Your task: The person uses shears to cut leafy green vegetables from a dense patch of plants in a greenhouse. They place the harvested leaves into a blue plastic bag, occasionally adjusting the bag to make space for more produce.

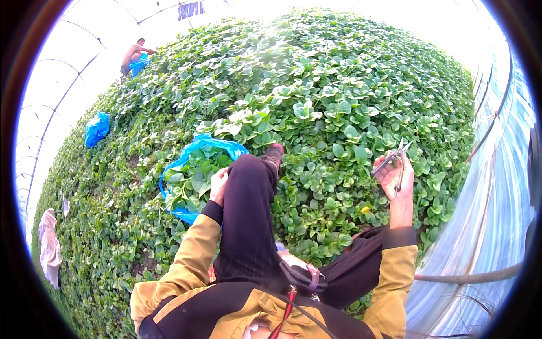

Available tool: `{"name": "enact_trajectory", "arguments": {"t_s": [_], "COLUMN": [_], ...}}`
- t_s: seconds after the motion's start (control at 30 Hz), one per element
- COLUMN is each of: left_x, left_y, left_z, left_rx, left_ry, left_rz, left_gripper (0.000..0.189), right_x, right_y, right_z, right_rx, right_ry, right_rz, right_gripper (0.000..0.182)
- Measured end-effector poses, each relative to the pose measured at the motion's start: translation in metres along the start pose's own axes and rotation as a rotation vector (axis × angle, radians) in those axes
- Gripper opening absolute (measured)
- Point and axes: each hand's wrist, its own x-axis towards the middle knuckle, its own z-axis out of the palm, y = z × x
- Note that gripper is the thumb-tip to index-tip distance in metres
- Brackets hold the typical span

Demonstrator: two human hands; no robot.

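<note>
My right hand (394,176) is raised palm up over the plants at the right, with small metal pruning snips (396,161) lying across its palm and fingers, their pointed blades apart. My left hand (218,185) rests against my raised knee, beside a blue plastic bag (181,159); its fingertips are partly hidden by the knee. Picked green leaves (200,174) fill the bag, whose mouth is spread wide. Broad-leaved green plants (322,123) grow densely in front of me and on both sides.
Another person (133,55) crouches at the far left with a blue bag (139,64). A second blue bag (97,129) and a pale cloth (49,248) lie on the plants at left. Plastic sheeting (474,229) and a pole (470,277) border the right side.
</note>
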Motion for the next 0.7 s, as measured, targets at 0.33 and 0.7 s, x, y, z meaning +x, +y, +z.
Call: {"name": "enact_trajectory", "arguments": {"t_s": [0.33, 0.7], "left_x": [0.095, 0.288], "left_y": [0.058, -0.156], "left_z": [0.087, 0.165], "left_rx": [0.385, 1.342], "left_ry": [-0.344, -0.765], "left_rz": [0.108, 0.296], "left_gripper": [0.027, 0.029], "right_x": [0.006, 0.031], "right_y": [0.028, 0.026], "right_z": [0.035, 0.021], "right_rx": [0.002, -0.054], "right_ry": [-0.066, 0.328], "right_rz": [0.279, 0.409], "right_gripper": [0.046, 0.057]}}
